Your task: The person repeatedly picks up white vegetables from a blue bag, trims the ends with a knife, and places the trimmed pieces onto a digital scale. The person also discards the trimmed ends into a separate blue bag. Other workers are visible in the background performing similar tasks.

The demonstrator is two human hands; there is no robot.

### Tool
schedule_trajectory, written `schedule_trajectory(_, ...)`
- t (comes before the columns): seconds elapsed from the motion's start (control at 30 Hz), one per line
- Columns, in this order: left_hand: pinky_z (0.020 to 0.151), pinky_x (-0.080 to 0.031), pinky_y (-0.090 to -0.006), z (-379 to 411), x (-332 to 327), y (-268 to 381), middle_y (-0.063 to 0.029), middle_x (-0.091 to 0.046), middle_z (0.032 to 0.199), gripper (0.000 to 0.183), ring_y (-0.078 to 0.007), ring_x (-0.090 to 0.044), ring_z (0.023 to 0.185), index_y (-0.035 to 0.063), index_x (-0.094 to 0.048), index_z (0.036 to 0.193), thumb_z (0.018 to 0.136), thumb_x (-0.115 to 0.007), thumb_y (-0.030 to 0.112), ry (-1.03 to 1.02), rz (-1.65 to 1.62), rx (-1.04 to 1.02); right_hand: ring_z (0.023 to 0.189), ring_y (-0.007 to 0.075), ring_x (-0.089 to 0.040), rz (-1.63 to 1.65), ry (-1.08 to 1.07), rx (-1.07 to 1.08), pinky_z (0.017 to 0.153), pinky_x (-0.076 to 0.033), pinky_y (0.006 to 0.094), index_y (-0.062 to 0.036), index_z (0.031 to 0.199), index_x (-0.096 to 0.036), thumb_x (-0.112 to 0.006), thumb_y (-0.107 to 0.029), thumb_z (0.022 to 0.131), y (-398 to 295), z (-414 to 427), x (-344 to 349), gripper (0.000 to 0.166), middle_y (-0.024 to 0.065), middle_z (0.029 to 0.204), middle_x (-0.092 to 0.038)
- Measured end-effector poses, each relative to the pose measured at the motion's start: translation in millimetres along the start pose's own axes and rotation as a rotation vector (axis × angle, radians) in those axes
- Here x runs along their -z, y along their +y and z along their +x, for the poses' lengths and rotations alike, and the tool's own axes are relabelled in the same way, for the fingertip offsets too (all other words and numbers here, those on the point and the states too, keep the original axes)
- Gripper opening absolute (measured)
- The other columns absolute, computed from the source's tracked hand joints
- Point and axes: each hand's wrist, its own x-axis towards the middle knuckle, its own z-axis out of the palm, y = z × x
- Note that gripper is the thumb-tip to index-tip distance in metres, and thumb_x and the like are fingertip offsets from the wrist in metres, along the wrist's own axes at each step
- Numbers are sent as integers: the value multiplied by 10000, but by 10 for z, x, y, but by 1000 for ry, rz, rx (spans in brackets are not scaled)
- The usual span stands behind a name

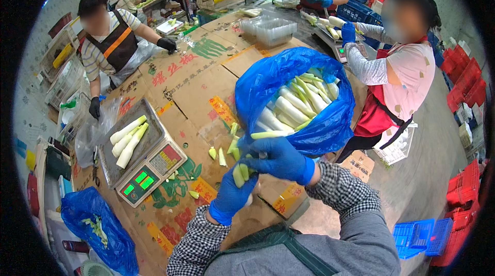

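Observation:
My left hand (234,194), in a blue glove, is closed round pale green stalk pieces (240,174). My right hand (280,160), gloved in blue too, meets it with its fingertips at the top of these pieces. Beyond my right hand stands an open blue plastic bag (247,86) full of peeled white-green stems (290,109). Several cut pieces (222,157) lie on the cardboard left of my hands. Farther left, peeled stems (132,144) rest on the metal pan of a digital scale (154,171).
Flattened cardboard (201,102) covers the table. Clear plastic trays (270,30) stand at its far side. A blue bag with peelings (96,229) lies at the lower left. One co-worker (112,40) stands across on the left, another (402,71) at a second scale on the right.

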Motion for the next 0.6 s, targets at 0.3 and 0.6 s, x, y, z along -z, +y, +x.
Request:
schedule_trajectory(0.3,854,-478,-326,-212,613,24,-101,-573,1013,279,-200,-568,958,10,-486,1152,886,-528,84,493,-545,26,779,329,-636,-639,211,-193,693,-497,377,-107,1004,-656,-668,-337,798,1234,42,267,309,184,897,-645)
schedule_trajectory(0.6,894,-462,-315,-260,506,46,-97,-560,1126,324,-202,-566,1023,-1,-487,1187,873,-560,37,586,-421,-78,866,96,-575,575,361,-76,789,-477,250,-17,1119,-591,-646,-33,820,-78,126,-50,305,33,987,-627)
